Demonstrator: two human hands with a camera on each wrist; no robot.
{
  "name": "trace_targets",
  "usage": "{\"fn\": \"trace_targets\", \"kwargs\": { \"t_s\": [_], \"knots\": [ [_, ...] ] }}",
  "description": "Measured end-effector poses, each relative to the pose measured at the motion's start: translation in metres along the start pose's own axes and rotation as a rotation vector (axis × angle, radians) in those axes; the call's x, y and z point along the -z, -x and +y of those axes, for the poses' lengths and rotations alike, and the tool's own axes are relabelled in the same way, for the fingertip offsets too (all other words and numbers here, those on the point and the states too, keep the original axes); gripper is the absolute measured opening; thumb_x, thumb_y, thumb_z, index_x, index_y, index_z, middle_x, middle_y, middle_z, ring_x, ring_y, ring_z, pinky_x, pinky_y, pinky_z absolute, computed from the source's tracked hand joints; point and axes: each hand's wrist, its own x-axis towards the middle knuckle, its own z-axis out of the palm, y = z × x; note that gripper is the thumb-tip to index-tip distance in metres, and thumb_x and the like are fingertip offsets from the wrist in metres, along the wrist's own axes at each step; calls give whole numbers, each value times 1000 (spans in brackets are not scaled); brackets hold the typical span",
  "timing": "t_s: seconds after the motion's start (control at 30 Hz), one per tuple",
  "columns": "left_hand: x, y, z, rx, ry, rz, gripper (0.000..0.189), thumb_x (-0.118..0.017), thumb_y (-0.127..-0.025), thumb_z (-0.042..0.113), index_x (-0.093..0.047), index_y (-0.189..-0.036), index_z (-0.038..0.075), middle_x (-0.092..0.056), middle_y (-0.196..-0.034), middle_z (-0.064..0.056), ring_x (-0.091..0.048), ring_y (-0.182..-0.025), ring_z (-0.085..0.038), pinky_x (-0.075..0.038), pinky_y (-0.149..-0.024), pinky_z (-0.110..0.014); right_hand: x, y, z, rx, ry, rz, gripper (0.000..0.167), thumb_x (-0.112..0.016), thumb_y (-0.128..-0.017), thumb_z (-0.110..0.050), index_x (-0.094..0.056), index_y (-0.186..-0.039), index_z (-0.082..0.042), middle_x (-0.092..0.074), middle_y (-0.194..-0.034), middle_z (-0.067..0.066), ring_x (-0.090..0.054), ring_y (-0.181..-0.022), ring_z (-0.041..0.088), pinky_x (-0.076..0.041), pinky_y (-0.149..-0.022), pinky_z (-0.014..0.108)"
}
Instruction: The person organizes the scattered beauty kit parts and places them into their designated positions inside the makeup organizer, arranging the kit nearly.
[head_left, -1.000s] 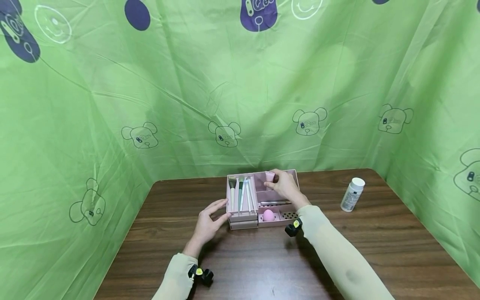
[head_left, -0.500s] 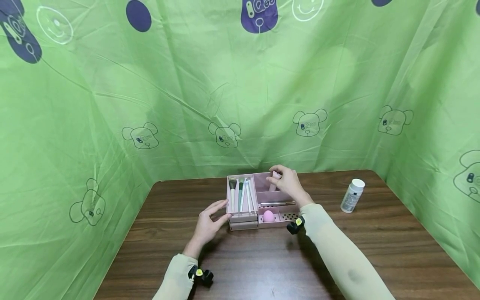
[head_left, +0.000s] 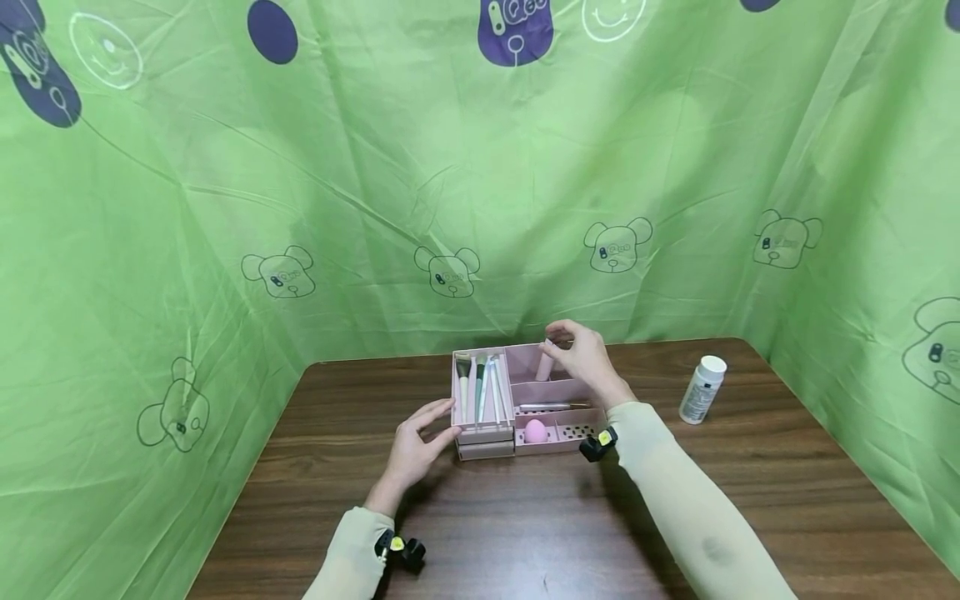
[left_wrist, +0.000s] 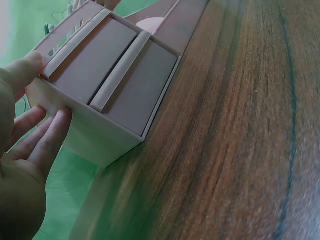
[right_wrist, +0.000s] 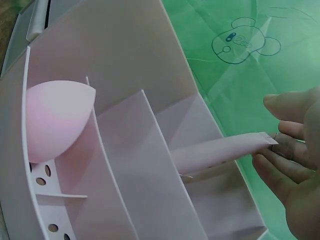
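A pink desktop organizer [head_left: 486,451] has two drawers at its left front and open compartments at its right. My left hand [head_left: 412,443] rests against its left side, with fingertips on the side wall [left_wrist: 85,125] and the thumb near the top front edge. In a rear compartment, a pale pink squeeze tube [right_wrist: 215,155] leans upright against a wall. My right hand [right_wrist: 295,150] is right behind the tube's flat crimped end, fingers extended close to it and the thumb lifted apart. Several makeup brushes [head_left: 481,387] lie in the top left tray.
A pink makeup sponge [right_wrist: 60,117] sits in the front compartment, with a slim silver-handled brush or pen [head_left: 551,407] in the one behind. A white bottle [head_left: 702,390] stands on the wooden table [head_left: 510,533] to the right. Green curtain [head_left: 525,208] hangs behind the table.
The right hand lowers the tube into the rear compartment, shifts it right and loosens its pinch, then draws slightly back and right. The left hand stays in place.
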Motion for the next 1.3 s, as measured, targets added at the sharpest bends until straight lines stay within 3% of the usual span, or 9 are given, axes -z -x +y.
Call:
{"fn": "trace_targets", "kwargs": {
  "t_s": [0.37, 0.83, 1.13, 1.3],
  "knots": [
    [1, -1, 2, 6, -23, 2, 45, -74, -86, 5, -61, -128, -2, -57, -133, -22, -60, -116, -36, -55, -93, -48, 17, 6, 3, 11, -7, 34, 40, -77, -84, -27, -64, -119, -11, -70, -113, 13, -68, -101, 29, -59, -92, 43],
    [1, -1, 1, 8, -23, 1, 44, -74, -86, 7, -62, -128, -1, -58, -133, -20, -60, -116, -36, -55, -94, -46, 40, 17, 8, 39, 17, 112, 40, -77, -84, -24, -64, -119, -9, -71, -111, 16, -70, -96, 31, -60, -88, 44],
    [0, 0, 2, 3, -30, 2, 45, -74, -85, 5, -61, -128, -3, -58, -132, -22, -61, -116, -37, -56, -93, -28, 54, 24, 13, 60, 32, 156, 38, -76, -85, -23, -65, -118, -8, -71, -111, 17, -70, -97, 31, -60, -89, 43],
    [0, 1, 2, 5, -26, 2, 45, -74, -85, 4, -61, -128, -3, -57, -133, -22, -61, -116, -35, -56, -93, -27, 65, 29, 19, 59, 42, 177, 39, -77, -85, -24, -65, -119, -8, -71, -111, 16, -69, -98, 31, -60, -88, 44]
  ]
}}
